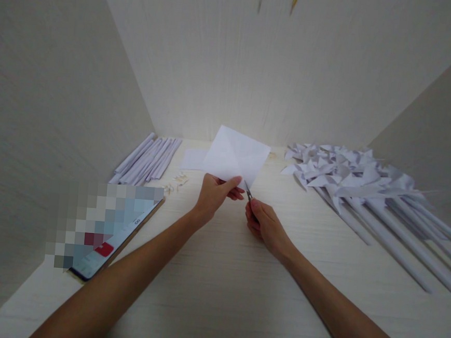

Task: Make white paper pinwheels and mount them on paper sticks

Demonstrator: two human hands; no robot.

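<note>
A pale back wall (225,75) is rising behind the work, and a light wood-grain tabletop (207,303) is stretching out below it. On the right of the table, a pile of white paper pinwheels (346,173) is lying heaped, the folded heads overlapping toward the wall and the long paper sticks slanting down to the right edge of the view. On the far left, a bundle of rolled paper tubes (148,157) is resting near the wall, the tubes lying side by side. Just nearer, a smartphone (124,239) is showing a lit screen, part of it masked by coarse blocks.

In the middle, a square sheet of paper (234,151), faintly creased, is being held up above the table, tilted, partly covering a flat piece of paper (192,159) that is lying behind it. The left hand (213,194) is pinching the sheet by its lower edge, thumb on top and fingers beneath. The right hand (264,224) is wrapping its fingers around the handles of small scissors (249,193), whose blades are pointing up at the sheet's lower corner; whether they are biting into it, I cannot tell. Small pale pieces (174,184), too small to identify, are lying scattered beside the tubes.
</note>
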